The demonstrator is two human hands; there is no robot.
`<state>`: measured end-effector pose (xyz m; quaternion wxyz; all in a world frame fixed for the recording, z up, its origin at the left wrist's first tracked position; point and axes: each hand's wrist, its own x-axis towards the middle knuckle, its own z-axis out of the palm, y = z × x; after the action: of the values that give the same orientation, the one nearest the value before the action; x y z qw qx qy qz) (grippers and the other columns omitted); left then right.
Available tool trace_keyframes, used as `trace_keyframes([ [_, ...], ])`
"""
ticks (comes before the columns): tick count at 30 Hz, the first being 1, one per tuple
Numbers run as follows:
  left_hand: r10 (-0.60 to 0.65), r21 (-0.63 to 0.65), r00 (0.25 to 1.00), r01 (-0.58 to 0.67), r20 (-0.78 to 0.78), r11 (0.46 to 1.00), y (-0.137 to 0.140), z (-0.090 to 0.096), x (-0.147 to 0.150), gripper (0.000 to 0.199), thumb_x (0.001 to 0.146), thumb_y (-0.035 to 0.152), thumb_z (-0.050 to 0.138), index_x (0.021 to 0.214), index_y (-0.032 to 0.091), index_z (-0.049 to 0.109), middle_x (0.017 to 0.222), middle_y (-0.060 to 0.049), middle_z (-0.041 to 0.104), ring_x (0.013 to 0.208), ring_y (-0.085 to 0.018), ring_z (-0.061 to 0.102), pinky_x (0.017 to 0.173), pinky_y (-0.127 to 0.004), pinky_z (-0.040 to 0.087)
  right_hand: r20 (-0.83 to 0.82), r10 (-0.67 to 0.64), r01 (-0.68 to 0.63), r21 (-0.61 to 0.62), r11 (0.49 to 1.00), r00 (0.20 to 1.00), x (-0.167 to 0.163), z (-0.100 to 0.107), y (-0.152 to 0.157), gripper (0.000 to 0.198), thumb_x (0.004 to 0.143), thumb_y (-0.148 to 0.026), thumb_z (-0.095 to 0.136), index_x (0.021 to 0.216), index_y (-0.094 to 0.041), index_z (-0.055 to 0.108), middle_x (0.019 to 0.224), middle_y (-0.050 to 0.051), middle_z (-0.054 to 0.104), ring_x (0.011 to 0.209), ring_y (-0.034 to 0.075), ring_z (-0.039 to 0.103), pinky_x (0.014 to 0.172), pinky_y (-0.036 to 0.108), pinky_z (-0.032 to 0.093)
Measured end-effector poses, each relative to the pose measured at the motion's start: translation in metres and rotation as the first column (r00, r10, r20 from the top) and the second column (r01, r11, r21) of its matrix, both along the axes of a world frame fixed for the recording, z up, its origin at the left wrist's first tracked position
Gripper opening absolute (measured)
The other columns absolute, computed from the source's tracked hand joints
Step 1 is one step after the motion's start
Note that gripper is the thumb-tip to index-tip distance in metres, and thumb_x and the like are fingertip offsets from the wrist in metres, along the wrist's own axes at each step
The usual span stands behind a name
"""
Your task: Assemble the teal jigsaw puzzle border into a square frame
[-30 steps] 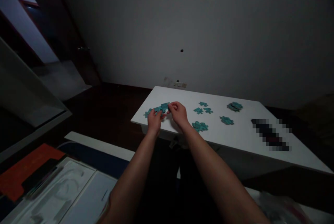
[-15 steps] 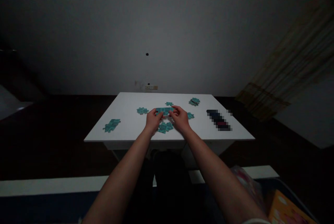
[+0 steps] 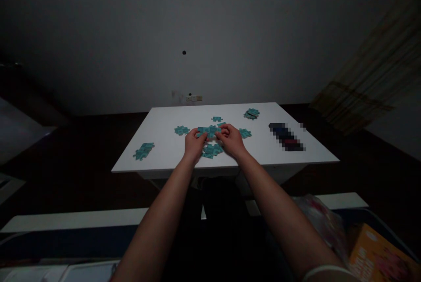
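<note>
Teal jigsaw puzzle pieces are held between my two hands, just above the middle of the white table. My left hand pinches their left end with the thumb on the near side. At the right end, my right hand closes thumb and fingers on them; its fingertips are partly hidden. Below the hands lies a loose heap of pieces. A small cluster is left of my left hand, another right of my right hand. Just beyond them lies a single piece.
A stack of pieces lies near the left edge of the white table, another pile at the far right. A pixelated dark object is on the right side. An orange box and a clear plastic bag are at lower right.
The camera view has tilted down and shifted a little. Both hands still grip the puzzle pieces, now with a jagged outline showing at the right end; another piece shows just behind my right hand.
</note>
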<state>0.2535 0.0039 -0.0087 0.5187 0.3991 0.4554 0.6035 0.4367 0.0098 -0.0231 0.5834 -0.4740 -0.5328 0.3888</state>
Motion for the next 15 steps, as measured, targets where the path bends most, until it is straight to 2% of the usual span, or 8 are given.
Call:
trace_keyframes([
  [5,0.006,0.006,1.0,-0.006,0.03,1.0,-0.0003,0.0012,-0.0002,0.022,0.085,0.024,0.094,0.093,0.026,0.074,0.081,0.0,0.08,0.07,-0.022,0.075,0.066,-0.03,0.057,0.014,0.006,-0.006,-0.001,1.0,1.0,0.0001,-0.0016,-0.0004,0.048,0.079,-0.062,0.101,0.107,-0.033,0.075,0.08,-0.003,0.073,0.079,0.028,0.075,0.078,0.044,0.066],
  [11,-0.022,0.015,1.0,0.022,0.01,1.0,0.0002,-0.0023,-0.0021,0.03,0.083,0.025,0.102,0.092,0.026,0.073,0.081,0.001,0.077,0.071,-0.021,0.076,0.068,-0.029,0.056,-0.026,0.017,-0.017,-0.029,0.999,1.0,0.0012,-0.0032,0.0007,0.056,0.075,-0.065,0.105,0.107,-0.033,0.072,0.079,-0.005,0.072,0.075,0.027,0.074,0.077,0.043,0.066],
  [15,-0.04,0.017,0.999,0.039,0.013,0.999,0.0029,-0.0044,-0.003,0.028,0.086,0.026,0.101,0.092,0.026,0.074,0.082,0.0,0.079,0.072,-0.021,0.076,0.066,-0.028,0.056,-0.027,0.014,-0.015,-0.035,0.999,1.0,0.0014,-0.0048,0.0022,0.056,0.075,-0.065,0.105,0.107,-0.033,0.072,0.078,-0.006,0.072,0.073,0.026,0.075,0.075,0.041,0.064],
])
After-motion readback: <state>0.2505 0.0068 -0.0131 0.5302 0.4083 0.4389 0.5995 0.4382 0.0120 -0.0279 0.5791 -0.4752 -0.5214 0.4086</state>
